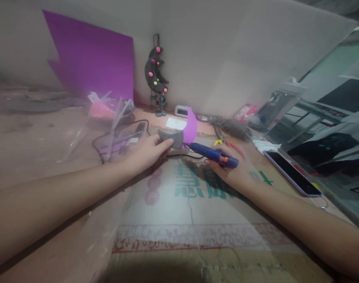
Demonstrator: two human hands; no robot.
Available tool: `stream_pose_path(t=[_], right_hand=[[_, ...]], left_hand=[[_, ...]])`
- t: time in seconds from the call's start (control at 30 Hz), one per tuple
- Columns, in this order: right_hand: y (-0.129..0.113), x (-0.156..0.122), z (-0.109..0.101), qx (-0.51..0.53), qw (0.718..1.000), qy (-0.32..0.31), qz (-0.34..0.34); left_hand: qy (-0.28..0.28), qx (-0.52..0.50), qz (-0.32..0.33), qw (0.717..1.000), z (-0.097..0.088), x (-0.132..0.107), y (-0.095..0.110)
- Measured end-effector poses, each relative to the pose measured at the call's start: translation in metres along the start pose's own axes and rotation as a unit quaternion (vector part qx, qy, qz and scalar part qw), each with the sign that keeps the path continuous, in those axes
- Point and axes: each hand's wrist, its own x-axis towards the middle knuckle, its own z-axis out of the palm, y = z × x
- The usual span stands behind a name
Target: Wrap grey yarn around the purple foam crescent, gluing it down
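Note:
My left hand (150,151) pinches a small grey felt piece (171,137) just above a flattened cardboard sheet (179,220) with green print. My right hand (229,171) grips a blue glue gun (215,155) with an orange trigger, its nozzle pointing left toward the grey piece. A purple curved cutout (191,127) lies right behind the grey piece. The nozzle tip is close to the felt but whether it touches is unclear.
A phone (293,173) lies at the right. Orange-handled pliers (234,147) and a tangle of grey fibre (231,127) sit behind the gun. A plastic bag (108,112), black cable (114,137), purple board (94,67) and a dark moon ornament (156,74) stand at the back.

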Motion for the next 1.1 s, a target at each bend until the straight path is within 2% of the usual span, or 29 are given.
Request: stream_pose_path(t=[0.4, 0.63, 0.83, 1.1], right_hand=[[0.005, -0.003, 0.003, -0.025, 0.999, 0.021, -0.006], [0.002, -0.001, 0.002, -0.023, 0.999, 0.042, 0.011], [-0.009, 0.003, -0.004, -0.021, 1.0, 0.01, 0.021], [-0.007, 0.002, -0.003, -0.014, 1.0, 0.026, 0.009]], left_hand=[[-0.007, 0.025, -0.004, 1.0, -0.001, -0.003, 0.004], [-0.03, 0.044, -0.001, 0.999, -0.002, -0.004, 0.011], [-0.027, 0.052, 0.002, 0.998, -0.003, -0.003, 0.009], [-0.02, 0.049, 0.009, 0.999, -0.002, -0.002, 0.003]])
